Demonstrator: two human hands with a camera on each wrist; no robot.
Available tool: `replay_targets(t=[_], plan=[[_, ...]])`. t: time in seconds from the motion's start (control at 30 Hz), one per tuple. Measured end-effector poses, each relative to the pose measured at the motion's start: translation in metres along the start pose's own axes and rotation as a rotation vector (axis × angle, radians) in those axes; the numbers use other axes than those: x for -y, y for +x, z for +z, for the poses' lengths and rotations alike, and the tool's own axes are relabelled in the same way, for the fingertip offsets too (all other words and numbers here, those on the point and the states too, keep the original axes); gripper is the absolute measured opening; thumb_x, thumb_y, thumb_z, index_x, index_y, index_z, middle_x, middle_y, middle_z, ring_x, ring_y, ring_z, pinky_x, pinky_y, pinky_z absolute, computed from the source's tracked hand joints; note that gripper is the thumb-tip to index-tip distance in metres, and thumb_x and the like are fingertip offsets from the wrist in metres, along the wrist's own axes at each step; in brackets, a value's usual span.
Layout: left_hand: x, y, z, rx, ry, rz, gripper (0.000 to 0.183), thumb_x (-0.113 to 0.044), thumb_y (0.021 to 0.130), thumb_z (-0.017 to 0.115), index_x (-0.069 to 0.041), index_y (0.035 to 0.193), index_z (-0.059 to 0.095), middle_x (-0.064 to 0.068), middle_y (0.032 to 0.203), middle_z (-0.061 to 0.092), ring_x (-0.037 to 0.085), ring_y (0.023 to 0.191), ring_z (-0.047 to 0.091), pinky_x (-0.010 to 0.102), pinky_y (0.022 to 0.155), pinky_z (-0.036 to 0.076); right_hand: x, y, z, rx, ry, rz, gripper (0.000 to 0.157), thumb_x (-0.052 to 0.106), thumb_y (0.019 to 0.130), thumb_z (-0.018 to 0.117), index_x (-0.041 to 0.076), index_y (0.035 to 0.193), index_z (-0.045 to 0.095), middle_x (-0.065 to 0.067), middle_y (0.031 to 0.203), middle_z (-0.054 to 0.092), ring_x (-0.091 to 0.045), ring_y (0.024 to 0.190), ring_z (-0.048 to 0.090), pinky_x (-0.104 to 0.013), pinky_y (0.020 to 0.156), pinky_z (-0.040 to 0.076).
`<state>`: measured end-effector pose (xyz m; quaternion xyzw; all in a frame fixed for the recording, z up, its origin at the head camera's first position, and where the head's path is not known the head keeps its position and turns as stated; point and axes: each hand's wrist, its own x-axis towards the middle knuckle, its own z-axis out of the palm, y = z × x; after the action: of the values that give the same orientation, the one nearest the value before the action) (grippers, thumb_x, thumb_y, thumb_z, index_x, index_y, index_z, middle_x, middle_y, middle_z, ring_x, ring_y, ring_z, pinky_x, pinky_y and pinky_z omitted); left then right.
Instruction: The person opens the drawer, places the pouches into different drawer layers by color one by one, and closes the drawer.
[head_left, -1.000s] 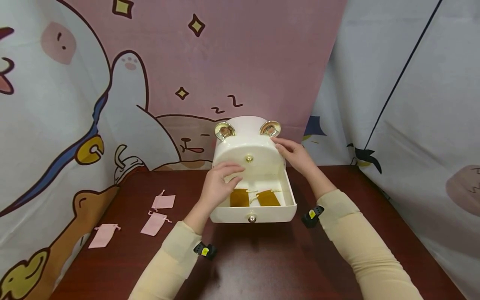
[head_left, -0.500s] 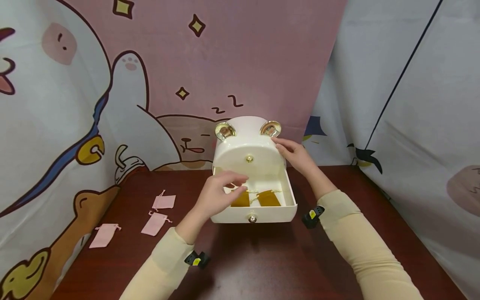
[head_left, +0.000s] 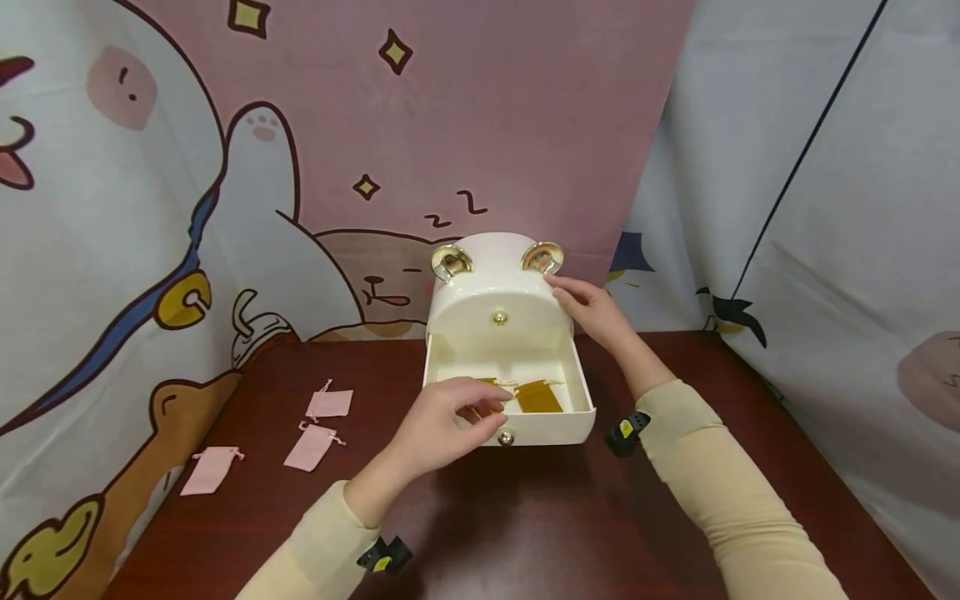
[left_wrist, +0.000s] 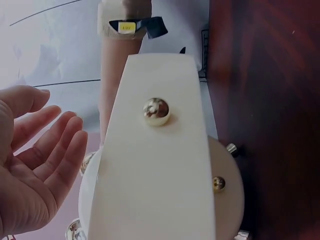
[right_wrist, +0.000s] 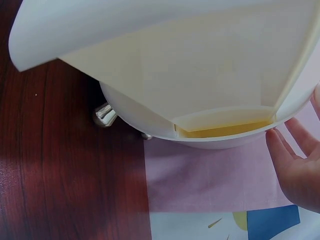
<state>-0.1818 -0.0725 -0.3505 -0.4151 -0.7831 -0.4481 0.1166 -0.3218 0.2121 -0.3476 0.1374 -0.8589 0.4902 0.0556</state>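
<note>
A white storage box (head_left: 495, 262) with two gold ears stands at the back of the table, its lower drawer (head_left: 558, 427) pulled out. Two mustard drawstring pouches lie inside; the right pouch (head_left: 538, 397) is visible, and the other is mostly hidden by my left hand (head_left: 446, 421). That hand hovers at the drawer's front left, close to the round knob (head_left: 506, 437). In the left wrist view its loosely bent fingers (left_wrist: 62, 165) hold nothing and stand apart from the drawer front (left_wrist: 155, 170). My right hand (head_left: 596, 317) rests its fingertips on the box's right side, below the ear.
Three pink drawstring pouches lie on the left of the table: a back pouch (head_left: 330, 403), a middle one (head_left: 310, 448) and a front one (head_left: 210, 470). An upper compartment with a small gold knob (head_left: 500, 317) sits above the drawer. Printed cloth (head_left: 525, 108) hangs behind.
My left hand has moved down and toward me, from above the drawer's inside to its front edge. The right hand, box and pouches have stayed put.
</note>
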Motion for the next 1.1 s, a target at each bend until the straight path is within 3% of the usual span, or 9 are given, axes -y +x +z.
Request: replay_targets(t=[0.37, 0.73, 1.1], plan=[[0.005, -0.024, 0.02, 0.024, 0.019, -0.025, 0.025, -0.006, 0.085, 0.076, -0.003, 0.109, 0.072, 0.001, 0.087, 0.073, 0.002, 0.077, 0.065, 0.018, 0.068, 0.055, 0.001, -0.001, 0.0, -0.001, -0.007, -0.003, 0.048, 0.041, 0.102, 0.054, 0.022, 0.145, 0.053, -0.009, 0.145, 0.051, -0.033, 0.126, 0.052, -0.053, 0.101, 0.044], [0.027, -0.041, 0.045, -0.074, 0.009, -0.019, 0.029, -0.003, 0.082, 0.078, -0.006, 0.11, 0.07, -0.001, 0.084, 0.072, 0.002, 0.073, 0.066, 0.016, 0.063, 0.054, 0.0, 0.0, 0.001, 0.004, -0.007, 0.007, 0.049, 0.043, 0.101, 0.054, 0.023, 0.146, 0.052, -0.008, 0.146, 0.051, -0.033, 0.128, 0.05, -0.054, 0.103, 0.042], [0.039, -0.046, 0.06, -0.138, -0.001, -0.036, 0.031, -0.005, 0.081, 0.08, -0.008, 0.11, 0.071, 0.003, 0.09, 0.074, 0.005, 0.075, 0.068, 0.018, 0.062, 0.055, 0.0, 0.0, 0.0, 0.007, -0.005, 0.015, 0.05, 0.045, 0.101, 0.053, 0.024, 0.146, 0.051, -0.008, 0.146, 0.05, -0.033, 0.13, 0.049, -0.054, 0.104, 0.041]])
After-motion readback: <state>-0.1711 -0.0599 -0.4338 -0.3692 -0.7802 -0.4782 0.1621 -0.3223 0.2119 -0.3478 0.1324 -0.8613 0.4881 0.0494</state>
